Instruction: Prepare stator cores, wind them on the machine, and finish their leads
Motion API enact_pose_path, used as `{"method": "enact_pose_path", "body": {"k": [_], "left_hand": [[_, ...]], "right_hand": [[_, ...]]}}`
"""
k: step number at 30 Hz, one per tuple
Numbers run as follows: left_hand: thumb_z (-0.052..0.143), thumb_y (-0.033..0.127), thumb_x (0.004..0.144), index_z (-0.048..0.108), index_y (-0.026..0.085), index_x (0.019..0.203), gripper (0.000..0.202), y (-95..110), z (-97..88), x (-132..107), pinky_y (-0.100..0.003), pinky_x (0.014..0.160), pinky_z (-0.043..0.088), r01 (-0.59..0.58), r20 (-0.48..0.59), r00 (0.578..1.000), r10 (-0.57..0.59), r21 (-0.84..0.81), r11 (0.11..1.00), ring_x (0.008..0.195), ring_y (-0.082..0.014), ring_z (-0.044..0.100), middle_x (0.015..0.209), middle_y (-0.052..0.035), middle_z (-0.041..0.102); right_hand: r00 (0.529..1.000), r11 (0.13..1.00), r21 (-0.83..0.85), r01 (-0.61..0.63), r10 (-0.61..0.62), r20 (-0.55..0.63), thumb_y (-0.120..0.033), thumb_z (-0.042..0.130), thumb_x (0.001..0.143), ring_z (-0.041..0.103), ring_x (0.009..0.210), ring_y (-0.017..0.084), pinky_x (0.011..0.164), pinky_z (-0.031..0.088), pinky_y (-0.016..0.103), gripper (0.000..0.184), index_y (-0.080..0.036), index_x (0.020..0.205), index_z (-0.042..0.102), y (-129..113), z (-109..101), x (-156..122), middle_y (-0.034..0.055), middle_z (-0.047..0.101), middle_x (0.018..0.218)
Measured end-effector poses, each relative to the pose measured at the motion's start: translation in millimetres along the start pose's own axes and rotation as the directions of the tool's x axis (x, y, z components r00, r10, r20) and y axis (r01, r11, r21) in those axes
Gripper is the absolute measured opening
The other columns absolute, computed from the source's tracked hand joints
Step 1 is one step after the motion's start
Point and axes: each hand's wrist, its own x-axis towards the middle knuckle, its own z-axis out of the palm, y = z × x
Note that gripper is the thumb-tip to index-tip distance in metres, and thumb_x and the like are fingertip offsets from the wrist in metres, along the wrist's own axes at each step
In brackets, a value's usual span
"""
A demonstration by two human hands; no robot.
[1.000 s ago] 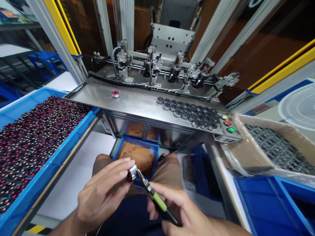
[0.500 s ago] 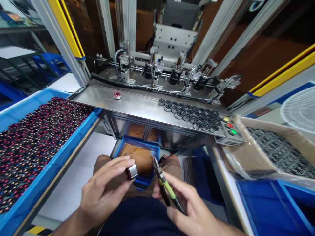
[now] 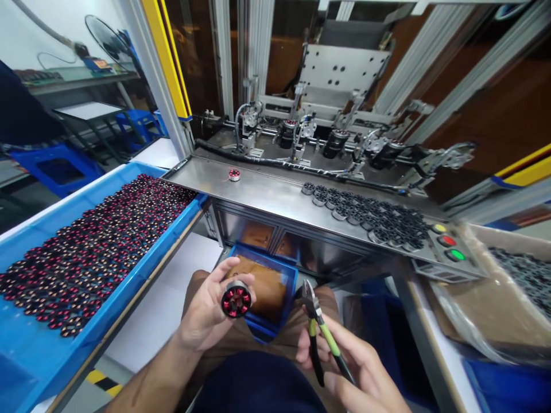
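My left hand (image 3: pixel 206 312) grips a small round motor part (image 3: pixel 236 299) with red windings, its wound face turned toward me. My right hand (image 3: pixel 357 367) holds green-and-black handled cutters (image 3: pixel 321 338), jaws pointing up and apart from the part. Both hands hover over my lap, just in front of a small blue bin (image 3: pixel 264 289) with brown scrap in it.
A long blue tray (image 3: pixel 142 269) of several red wound parts lies at the left. The steel shelf (image 3: pixel 267 195) carries one wound part (image 3: pixel 234 174), a cluster of black rings (image 3: pixel 370 215) and coloured buttons (image 3: pixel 447 242). A lined box (image 3: pixel 495 298) of rings stands at right.
The cutters have drawn back from the part to the right. My left hand turned the part so its wound face shows. My view has swung to the left.
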Motion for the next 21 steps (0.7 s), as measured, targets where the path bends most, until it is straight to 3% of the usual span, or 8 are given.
{"method": "enact_pose_path", "body": {"k": [6,9,11,13,15,17,18,21], "left_hand": [[0.082,0.052,0.061,0.054,0.030,0.122,0.071,-1.1,-2.0,-1.0,-0.032,0.072,0.058,-0.036,-0.020,0.999,0.039,0.143,0.989,0.083,-0.0205,0.071,0.099,-0.0067,0.074],[0.085,0.046,0.061,0.053,0.030,0.122,0.070,0.5,-2.2,0.0,-0.029,0.073,0.057,-0.038,0.001,0.999,0.038,0.090,0.995,0.085,-0.0187,0.071,0.100,-0.0054,0.074],[0.088,0.037,0.059,0.053,0.029,0.119,0.070,0.7,-2.3,0.5,-0.025,0.073,0.056,-0.023,0.009,1.000,0.023,0.005,1.000,0.086,-0.0166,0.071,0.101,-0.0038,0.074],[0.090,0.028,0.057,0.052,0.029,0.116,0.070,0.0,-2.8,-0.1,-0.024,0.074,0.055,-0.001,0.019,1.000,0.002,-0.045,0.999,0.087,-0.0155,0.070,0.102,-0.0030,0.073],[0.090,0.021,0.055,0.051,0.027,0.113,0.071,-0.3,-5.2,-2.4,-0.026,0.073,0.055,0.004,0.025,1.000,-0.004,-0.036,0.999,0.087,-0.0161,0.070,0.102,-0.0040,0.072],[0.090,0.013,0.051,0.051,0.024,0.112,0.073,2.4,-11.6,-7.1,-0.027,0.072,0.054,-0.021,0.002,1.000,0.021,0.004,1.000,0.085,-0.0167,0.069,0.100,-0.0051,0.070],[0.089,0.009,0.049,0.052,0.023,0.112,0.074,5.8,-16.6,-11.2,-0.027,0.072,0.054,-0.042,-0.021,0.999,0.042,0.031,0.999,0.083,-0.0169,0.069,0.098,-0.0050,0.069],[0.081,0.002,0.053,0.052,0.023,0.113,0.070,26.8,-37.1,-35.3,-0.029,0.077,0.053,-0.096,-0.109,0.987,0.118,0.189,0.977,0.086,-0.0184,0.069,0.094,-0.0027,0.063]], "right_hand": [[1.000,1.000,0.030,-0.002,0.003,-0.005,-0.026,0.064,0.082,0.066,0.087,0.022,0.084,0.052,0.039,0.049,-0.027,0.131,0.057,2.9,0.1,-1.2,0.0096,0.068,0.103],[1.000,1.000,0.013,0.000,-0.001,0.005,-0.031,0.064,0.083,0.066,0.088,0.023,0.084,0.053,0.040,0.052,-0.027,0.134,0.054,8.0,0.7,-1.1,0.0102,0.067,0.104],[0.999,0.997,-0.079,-0.002,0.005,0.041,-0.033,0.061,0.085,0.067,0.086,0.023,0.081,0.055,0.039,0.054,-0.026,0.137,0.051,9.1,-0.7,5.4,0.0108,0.067,0.104],[0.999,0.951,-0.305,0.050,-0.041,0.035,-0.033,0.059,0.087,0.067,0.087,0.022,0.080,0.055,0.037,0.053,-0.024,0.138,0.050,2.8,-5.0,23.1,0.0112,0.067,0.105],[0.970,0.762,-0.617,0.196,-0.243,0.008,-0.032,0.060,0.085,0.066,0.093,0.024,0.086,0.052,0.037,0.052,-0.021,0.136,0.052,-14.2,-10.4,56.6,0.0122,0.066,0.110],[0.872,0.421,-0.862,0.282,-0.487,0.047,-0.032,0.061,0.082,0.063,0.100,0.026,0.092,0.047,0.039,0.054,-0.016,0.133,0.055,-39.6,-13.0,106.2,0.0148,0.064,0.115],[0.840,0.250,-0.935,0.252,-0.537,0.083,-0.032,0.059,0.081,0.063,0.097,0.027,0.090,0.047,0.039,0.054,-0.012,0.131,0.057,-52.9,-12.6,135.0,0.0167,0.065,0.112],[0.905,-0.029,-0.999,0.041,-0.422,0.050,-0.035,0.052,0.086,0.064,0.099,0.029,0.082,0.046,0.038,0.053,-0.006,0.130,0.058,-80.8,-9.0,222.1,0.0224,0.065,0.116]]}}
